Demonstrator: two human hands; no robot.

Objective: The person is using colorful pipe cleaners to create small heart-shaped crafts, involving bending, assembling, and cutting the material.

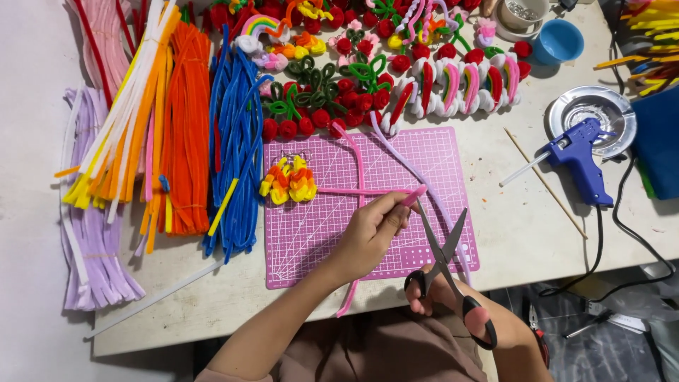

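Note:
My left hand pinches a pink pipe cleaner over the pink cutting mat, its short end sticking out past my fingertips. My right hand holds scissors with black and pink handles; the blades are open and point up at that pink tip. A pale lilac pipe cleaner lies diagonally across the mat. Two small yellow-orange pipe-cleaner charms rest on the mat's left part.
Bundles of lilac, white, yellow, orange and blue pipe cleaners lie left of the mat. Red, green and pink finished pieces crowd the back. A blue glue gun with cord, metal dish, blue cup and wooden stick sit right.

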